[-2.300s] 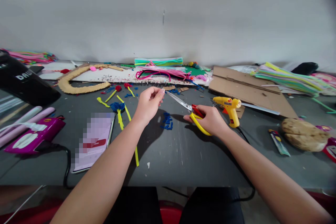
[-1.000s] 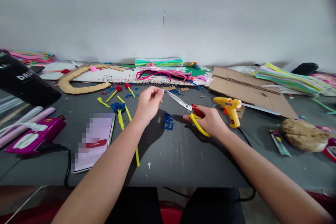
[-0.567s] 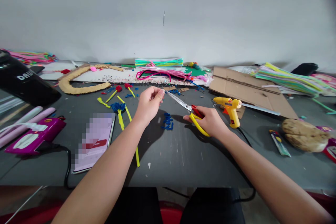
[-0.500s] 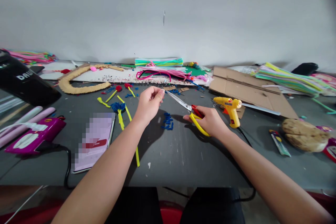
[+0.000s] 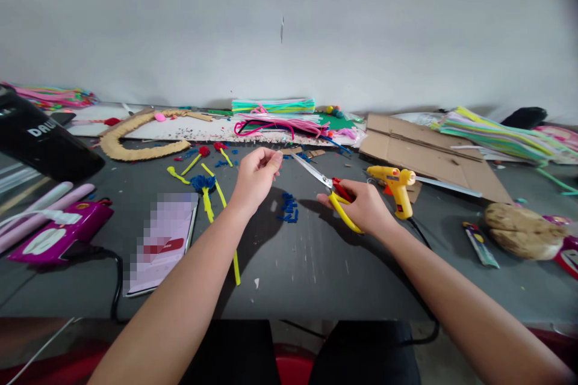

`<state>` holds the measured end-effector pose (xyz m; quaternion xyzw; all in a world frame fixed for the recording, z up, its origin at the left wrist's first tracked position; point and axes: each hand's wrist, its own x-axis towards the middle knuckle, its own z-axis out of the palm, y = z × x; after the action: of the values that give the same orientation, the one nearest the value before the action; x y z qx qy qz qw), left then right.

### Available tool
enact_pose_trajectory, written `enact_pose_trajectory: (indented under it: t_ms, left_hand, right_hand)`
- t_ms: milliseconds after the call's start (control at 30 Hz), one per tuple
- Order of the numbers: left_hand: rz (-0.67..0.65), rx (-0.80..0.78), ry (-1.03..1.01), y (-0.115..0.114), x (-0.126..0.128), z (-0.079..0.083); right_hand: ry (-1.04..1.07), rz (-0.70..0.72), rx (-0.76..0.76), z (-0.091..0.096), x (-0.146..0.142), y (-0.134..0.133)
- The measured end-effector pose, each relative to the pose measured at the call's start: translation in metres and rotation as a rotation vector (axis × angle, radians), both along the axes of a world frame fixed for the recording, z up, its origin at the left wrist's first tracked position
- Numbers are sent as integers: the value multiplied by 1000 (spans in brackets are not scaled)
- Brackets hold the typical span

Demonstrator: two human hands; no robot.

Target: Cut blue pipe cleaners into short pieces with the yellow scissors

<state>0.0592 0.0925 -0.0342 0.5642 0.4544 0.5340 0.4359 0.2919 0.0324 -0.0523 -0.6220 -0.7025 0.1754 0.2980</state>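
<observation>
My right hand (image 5: 363, 207) grips scissors (image 5: 332, 186) with red and yellow handles; the blades point up and left toward my other hand. My left hand (image 5: 255, 177) is held above the grey table (image 5: 293, 264) with the fingertips pinched together on something too small to make out. Under the gap between the hands lies a small pile of blue pipe-cleaner snippets (image 5: 288, 207). A long yellow pipe cleaner with a blue tuft (image 5: 205, 186) lies left of my left forearm.
A yellow glue gun (image 5: 395, 183) stands right of my right hand, with cardboard sheets (image 5: 419, 153) behind it. A phone (image 5: 160, 240) and a magenta device (image 5: 56, 237) lie left. Bundles of pipe cleaners (image 5: 273, 107) and a curved cardboard shape (image 5: 135, 138) line the back.
My right hand and the scissors have shifted slightly right and up, away from my left fingertips. My left hand has stayed pinched in the same place.
</observation>
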Motion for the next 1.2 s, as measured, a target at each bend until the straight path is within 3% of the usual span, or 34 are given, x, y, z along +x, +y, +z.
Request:
enact_pose_trajectory:
  t_ms: [733,1200]
  left_hand:
    - [-4,6,29,-1,0,2]
    - [12,14,25,-1,0,3]
  right_hand:
    - [-55,32,70,-8,4,3]
    - [-21,20,6,-2,-1,-1]
